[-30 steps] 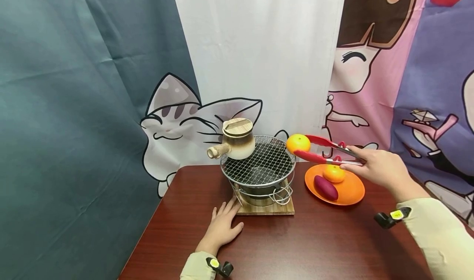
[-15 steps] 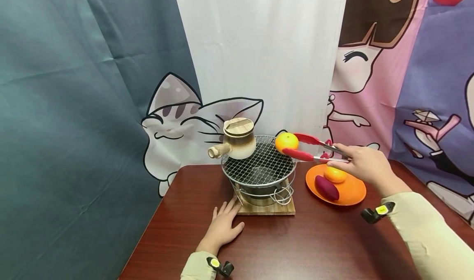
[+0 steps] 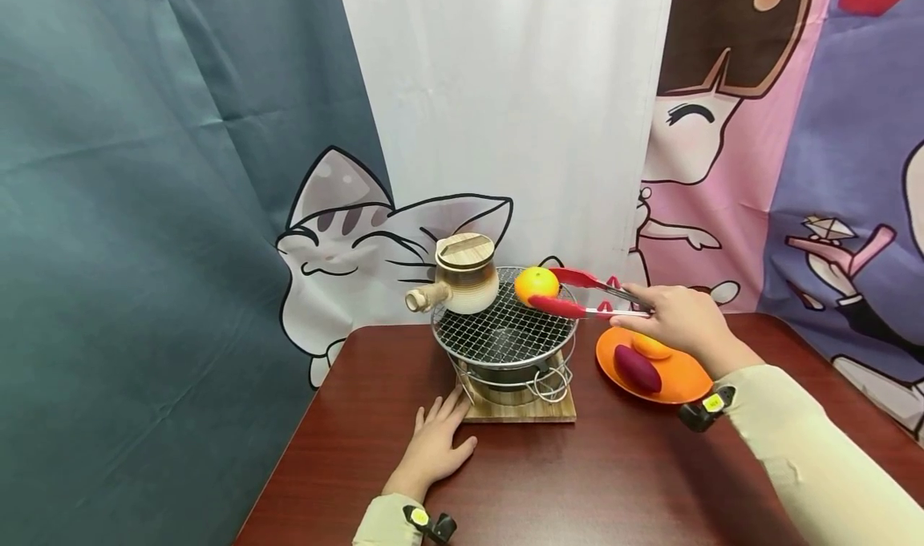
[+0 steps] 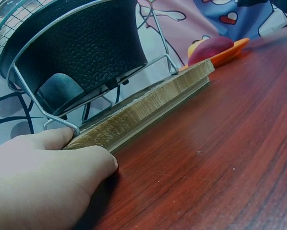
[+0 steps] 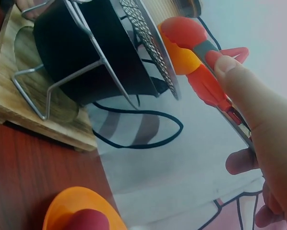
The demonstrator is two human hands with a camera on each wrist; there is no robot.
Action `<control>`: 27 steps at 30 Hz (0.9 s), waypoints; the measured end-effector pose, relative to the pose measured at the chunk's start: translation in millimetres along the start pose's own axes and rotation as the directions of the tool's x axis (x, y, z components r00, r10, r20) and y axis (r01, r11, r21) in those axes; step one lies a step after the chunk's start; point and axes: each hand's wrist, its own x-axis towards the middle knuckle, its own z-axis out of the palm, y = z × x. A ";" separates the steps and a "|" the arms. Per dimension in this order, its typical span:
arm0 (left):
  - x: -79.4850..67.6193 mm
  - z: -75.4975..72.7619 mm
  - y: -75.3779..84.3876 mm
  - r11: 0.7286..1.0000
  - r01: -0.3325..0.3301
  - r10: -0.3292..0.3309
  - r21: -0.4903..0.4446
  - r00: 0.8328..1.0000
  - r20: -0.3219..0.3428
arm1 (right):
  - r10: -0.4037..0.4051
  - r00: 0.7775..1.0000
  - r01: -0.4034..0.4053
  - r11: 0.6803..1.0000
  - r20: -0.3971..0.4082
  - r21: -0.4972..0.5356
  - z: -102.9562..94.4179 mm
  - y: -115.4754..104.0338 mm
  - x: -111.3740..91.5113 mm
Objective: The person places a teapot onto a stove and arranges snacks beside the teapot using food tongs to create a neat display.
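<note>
Table [image 3: 549, 482], dark red-brown wood, carries everything else. Stove [image 3: 501, 336]: round, black-bodied, silver wire mesh on top, a wire frame around it. Under it, a pale square wooden board [image 3: 520, 413]. Flat round orange plate [image 3: 689, 384] near, to the right.

Long metal tongs with red tips [image 3: 559, 306]: probably springy, wanting a steady squeeze; hold on the bare metal arms. Right hand [image 3: 674, 315] grasps them there, thumb pressed along one arm.

Cream-and-brown pot with wooden lid [image 3: 469, 289] on the left of the mesh; looks ceramic, likely fragile, best taken by its stubby side handle. Left hand [image 3: 433, 451] grasps nothing: fingers extended, palm down, forefinger at the board's near left corner.

Glossy dark purple oblong [image 3: 638, 369] on the plate, a yellow-orange fruit [image 3: 650, 347] behind it. Round orange mandarin-like fruit [image 3: 534, 285]: between the tong tips, over the mesh, right of the pot; contact with the mesh cannot be told. Judged light, fairly firm; its smooth curve could roll out. Pinch at the widest girth.
</note>
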 end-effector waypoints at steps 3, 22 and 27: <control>0.3 0.3 0.3 1.000 0.000 0.000 -0.003 1.000 -0.001 | 0.003 1.000 -0.003 1.000 0.001 0.008 1.9 -3.5 3.1; -0.6 -0.1 0.3 1.000 -0.001 0.001 0.008 1.000 0.007 | 0.026 0.999 -0.027 1.000 0.024 0.015 13.7 -18.9 17.3; -0.9 -1.3 1.2 1.000 0.006 -0.006 0.000 1.000 0.013 | 0.019 0.999 -0.020 1.000 0.039 0.006 13.9 -21.5 19.8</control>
